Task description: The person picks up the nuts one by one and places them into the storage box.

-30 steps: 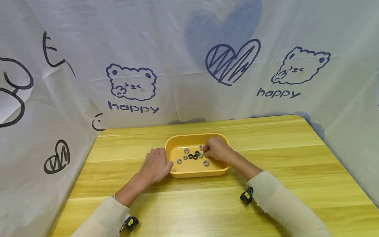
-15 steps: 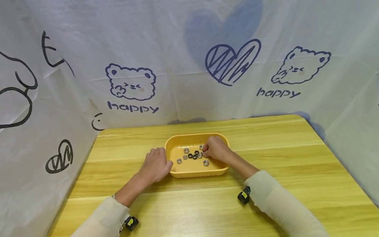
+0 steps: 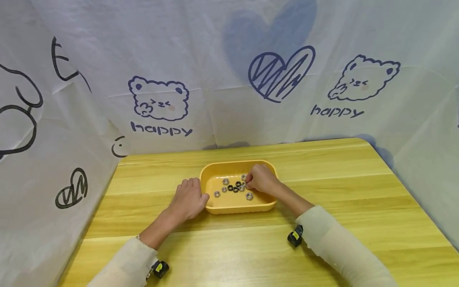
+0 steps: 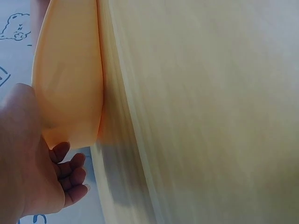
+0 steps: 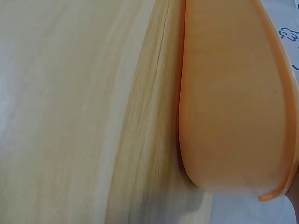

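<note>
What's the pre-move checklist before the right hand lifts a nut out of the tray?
1. Tray flat on the table: ok.
2. Left hand steadies the tray's left end, thumb at the rim: ok.
3. Right hand inside the tray, fingertips at the cluster of nuts: ok.
4. Nut actually pinched: cannot tell, the fingers hide it.
5. Exactly one nut in the pinch: cannot tell, silver and black nuts sit close together there.
6. Stray nuts outside the tray: none seen on the table, ok.
</note>
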Demonstrator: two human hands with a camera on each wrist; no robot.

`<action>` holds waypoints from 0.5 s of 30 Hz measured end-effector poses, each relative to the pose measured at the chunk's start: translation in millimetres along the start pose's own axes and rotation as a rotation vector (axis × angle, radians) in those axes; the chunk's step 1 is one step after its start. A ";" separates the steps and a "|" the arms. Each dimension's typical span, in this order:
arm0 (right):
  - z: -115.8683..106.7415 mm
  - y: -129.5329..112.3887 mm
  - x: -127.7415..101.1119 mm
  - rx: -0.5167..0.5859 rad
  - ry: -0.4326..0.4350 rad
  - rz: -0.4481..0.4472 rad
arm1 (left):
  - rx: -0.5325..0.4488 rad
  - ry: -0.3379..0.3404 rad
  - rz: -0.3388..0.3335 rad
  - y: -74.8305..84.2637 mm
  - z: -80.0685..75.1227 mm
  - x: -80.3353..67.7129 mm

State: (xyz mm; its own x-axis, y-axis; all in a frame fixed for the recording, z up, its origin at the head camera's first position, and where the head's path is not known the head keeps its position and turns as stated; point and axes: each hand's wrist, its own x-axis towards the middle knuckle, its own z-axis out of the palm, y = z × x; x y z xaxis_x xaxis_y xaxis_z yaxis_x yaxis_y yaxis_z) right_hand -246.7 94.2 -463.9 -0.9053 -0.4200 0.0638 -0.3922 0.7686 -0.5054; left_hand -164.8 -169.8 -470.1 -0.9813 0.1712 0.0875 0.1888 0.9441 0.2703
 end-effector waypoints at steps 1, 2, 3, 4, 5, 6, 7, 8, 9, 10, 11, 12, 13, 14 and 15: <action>-0.3 -0.4 0.5 -0.009 0.001 -0.004 | -0.003 0.004 0.000 -0.5 0.0 0.9; -0.6 -0.7 0.6 -0.017 0.003 -0.008 | -0.009 0.007 0.000 -1.0 0.2 1.7; -0.8 -1.0 0.5 -0.025 0.005 -0.012 | -0.018 0.010 -0.001 -1.4 0.6 2.3; -1.1 -1.2 0.2 -0.031 0.004 -0.018 | -0.027 0.010 -0.004 -1.9 1.1 2.9; -1.1 -1.4 -0.3 -0.038 0.003 -0.029 | -0.036 0.009 -0.008 -2.3 1.7 3.3; -1.2 -1.7 -0.8 -0.039 -0.002 -0.036 | -0.046 0.007 -0.013 -2.5 2.3 3.4; -1.3 -2.0 -1.3 -0.043 -0.007 -0.051 | -0.055 0.005 -0.018 -2.8 2.7 3.4; -1.6 -2.6 -2.0 -0.045 -0.011 -0.063 | -0.064 0.003 -0.024 -3.1 3.2 3.3; -2.0 -3.1 -2.7 -0.047 -0.016 -0.078 | -0.070 0.001 -0.031 -3.7 3.7 3.2; -2.8 -3.8 -3.3 -0.049 -0.018 -0.094 | -0.076 -0.001 -0.036 -4.0 3.9 3.2; -4.1 -4.8 -4.1 -0.049 -0.021 -0.108 | -0.079 0.000 -0.039 -4.7 3.8 3.3; -5.8 -5.7 -4.9 -0.041 -0.027 -0.113 | -0.085 0.000 -0.043 -5.0 3.7 3.2; -7.3 -6.1 -5.4 -0.040 -0.026 -0.120 | -0.089 0.000 -0.045 -5.5 3.3 3.5; -9.1 -6.3 -5.7 -0.042 -0.024 -0.129 | -0.094 0.002 -0.046 -5.7 2.6 3.4; -11.1 -6.4 -6.2 -0.042 -0.020 -0.142 | -0.100 0.002 -0.047 -5.8 2.0 3.2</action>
State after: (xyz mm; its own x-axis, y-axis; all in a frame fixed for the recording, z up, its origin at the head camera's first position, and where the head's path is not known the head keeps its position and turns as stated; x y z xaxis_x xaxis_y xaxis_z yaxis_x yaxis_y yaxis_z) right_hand -240.4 97.3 -451.4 -0.8373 -0.5346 0.1149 -0.5225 0.7203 -0.4562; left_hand -169.1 -174.1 -473.3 -0.9892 0.1266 0.0742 0.1452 0.9184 0.3681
